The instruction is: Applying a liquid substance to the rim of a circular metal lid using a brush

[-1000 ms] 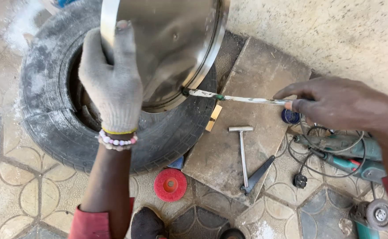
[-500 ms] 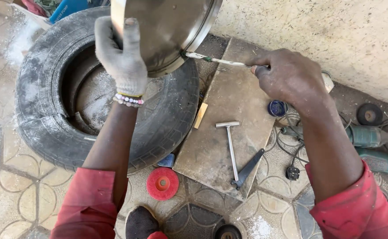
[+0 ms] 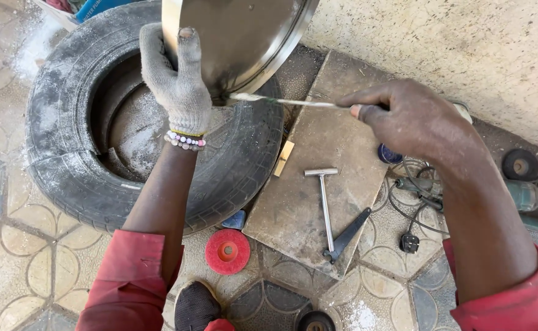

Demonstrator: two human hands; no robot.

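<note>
Now L hand [image 3: 180, 86] grips steel bowl [image 3: 244, 37], R hand [image 3: 416, 119] rod [image 3: 287, 102].

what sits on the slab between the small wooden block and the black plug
In the head view, a metal T-shaped tool lies on the grey stone slab between the small wooden block and the black plug.

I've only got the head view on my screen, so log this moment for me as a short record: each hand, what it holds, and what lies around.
left hand: gloved left hand, grip on the rim of the round metal pan, which is tilted over the tyre
right hand: bare right hand, grip on a thin rod whose tip meets the pan's edge
board: flat slab bearing a T-shaped tool
floor: red disc, power tool, black plug
</note>
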